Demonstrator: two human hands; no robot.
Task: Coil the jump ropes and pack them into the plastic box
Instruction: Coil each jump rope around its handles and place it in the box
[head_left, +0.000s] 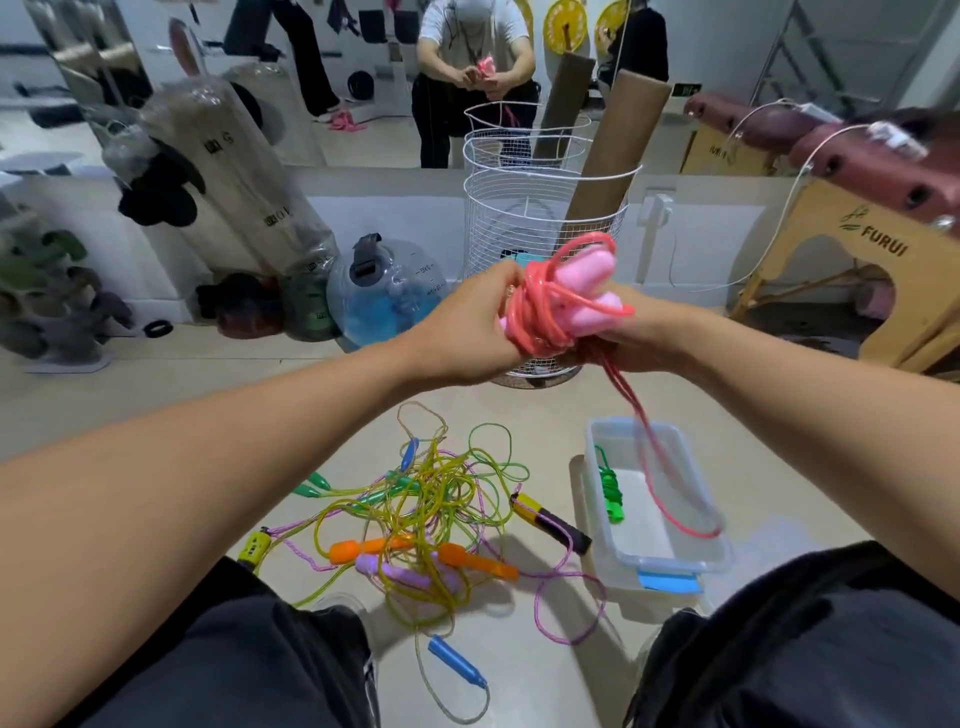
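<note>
Both hands hold a pink jump rope (545, 306) at chest height. Its red cord is wound in loops around the two pink handles (587, 280). My left hand (467, 327) grips the cord loops on the left side. My right hand (634, 332) holds the bundle from below and the right. A loose length of red cord (670, 488) hangs down in a blurred loop over the clear plastic box (670, 564) on the floor. A coiled green jump rope (610, 491) lies inside the box. A tangle of jump ropes (431, 519) lies on the floor left of the box.
A white wire basket (519, 218) with cardboard tubes stands just behind my hands. A blue water jug (384, 291) and bagged items sit to the left, a wooden massage table (857, 249) to the right. My knees (208, 665) frame the floor area. A mirror behind reflects a person.
</note>
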